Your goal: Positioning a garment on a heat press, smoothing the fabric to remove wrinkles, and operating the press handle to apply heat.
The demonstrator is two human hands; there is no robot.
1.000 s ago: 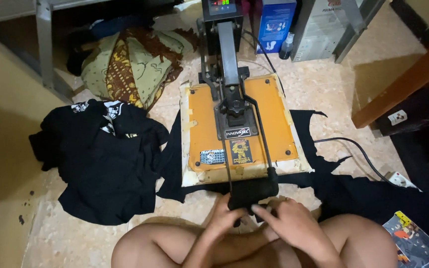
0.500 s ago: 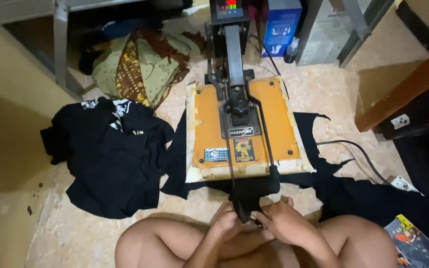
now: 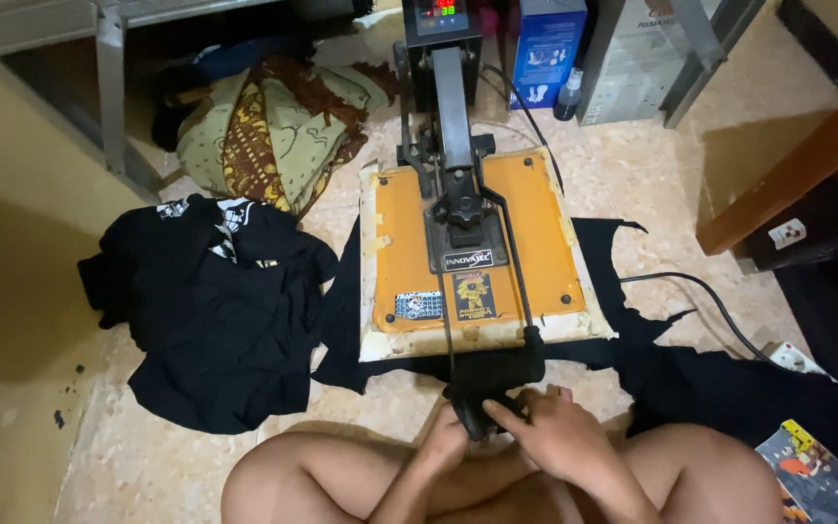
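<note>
Two bare hands on the black handle of a heat press, seen from above.

At the bottom centre of the frame the left hand (image 3: pixel 445 444) is closed around the black handle (image 3: pixel 490 386), and the right hand (image 3: pixel 557 434) lies over it with the fingers stretched to the same grip; both are between the person's bare knees. Just above, in the middle of the frame, the heat press (image 3: pixel 477 247) is shut, its orange top plate flat over a black cloth (image 3: pixel 691 374) that spreads out to the right. On the left a pile of black shirts (image 3: pixel 210 306) lies on the floor. Further up, at the upper left, is a patterned fabric bundle (image 3: pixel 269 126), and at the top right a blue box (image 3: pixel 547 49).
</note>
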